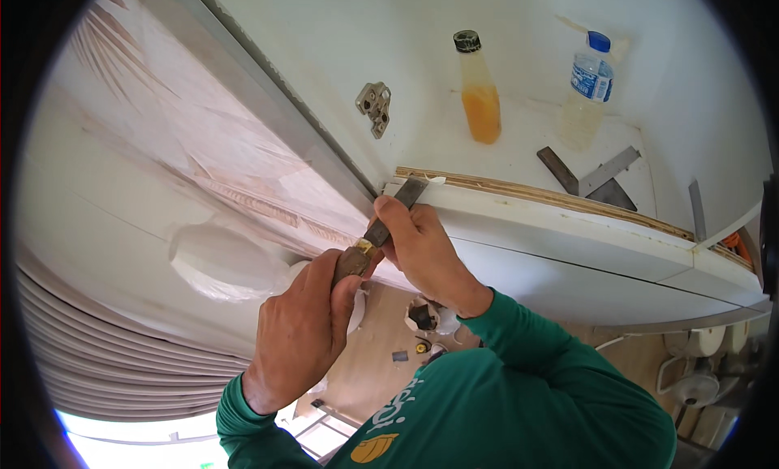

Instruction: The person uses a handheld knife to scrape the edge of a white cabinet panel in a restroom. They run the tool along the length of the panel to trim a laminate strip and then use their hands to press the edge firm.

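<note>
A chisel (380,230) with a wide flat steel blade and a worn wooden handle slants up to the right. My left hand (299,331) is closed round its handle. Further up, the fingers of my right hand (430,254) grip the blade. The blade's end lies at the bare plywood edge (487,189) of a white cabinet shelf, near its left corner. A small pale shaving (436,180) sits beside the blade tip. Whether the cutting edge bites into the wood cannot be made out.
On the shelf stand a bottle of orange liquid (480,104) and a clear bottle with a blue cap (588,88). Flat metal pieces (604,173) lie near them. A metal hinge (375,109) juts from the cabinet's side wall. Below, a bag (422,315) rests on the floor.
</note>
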`<state>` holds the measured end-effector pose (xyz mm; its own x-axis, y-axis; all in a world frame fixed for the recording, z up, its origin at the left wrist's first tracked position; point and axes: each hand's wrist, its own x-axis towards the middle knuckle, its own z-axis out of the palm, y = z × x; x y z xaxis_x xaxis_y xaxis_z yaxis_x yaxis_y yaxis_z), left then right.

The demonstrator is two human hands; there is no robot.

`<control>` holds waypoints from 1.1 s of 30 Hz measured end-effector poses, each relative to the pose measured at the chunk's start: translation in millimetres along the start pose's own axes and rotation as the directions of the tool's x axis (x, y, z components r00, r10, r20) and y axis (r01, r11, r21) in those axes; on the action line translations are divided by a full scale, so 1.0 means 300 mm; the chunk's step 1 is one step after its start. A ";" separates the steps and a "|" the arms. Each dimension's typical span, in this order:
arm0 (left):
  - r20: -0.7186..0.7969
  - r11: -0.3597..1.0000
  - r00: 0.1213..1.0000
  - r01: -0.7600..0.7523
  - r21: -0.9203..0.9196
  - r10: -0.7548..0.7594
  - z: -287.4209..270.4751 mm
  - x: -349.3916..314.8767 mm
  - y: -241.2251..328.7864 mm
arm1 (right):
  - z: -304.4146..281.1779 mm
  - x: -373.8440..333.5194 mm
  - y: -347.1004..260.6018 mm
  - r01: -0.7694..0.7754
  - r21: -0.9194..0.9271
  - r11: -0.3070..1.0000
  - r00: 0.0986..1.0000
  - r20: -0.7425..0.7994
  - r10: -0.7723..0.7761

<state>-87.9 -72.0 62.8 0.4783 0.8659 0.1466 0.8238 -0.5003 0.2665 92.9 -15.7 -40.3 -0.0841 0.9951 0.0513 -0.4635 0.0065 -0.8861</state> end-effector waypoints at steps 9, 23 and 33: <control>0.047 1.000 0.999 -0.005 0.013 0.004 -0.037 0.030 -0.008 | 0.000 -0.021 -0.003 -0.014 0.120 0.993 1.000 -0.026 0.017; -0.040 0.983 0.984 -0.178 -0.041 0.177 0.001 0.068 -0.059 | 0.027 -0.032 0.029 0.137 0.049 0.989 0.960 -0.254 -0.120; -0.049 0.994 0.993 -0.106 -0.028 0.104 -0.004 0.038 -0.016 | 0.011 -0.037 -0.011 -0.004 0.015 1.000 0.984 -0.176 0.007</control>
<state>-86.8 -59.9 64.4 0.5462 0.8083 0.2198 0.7597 -0.5885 0.2766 92.4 -27.0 -36.3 0.0693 0.9969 -0.0366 -0.4763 0.0008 -0.8793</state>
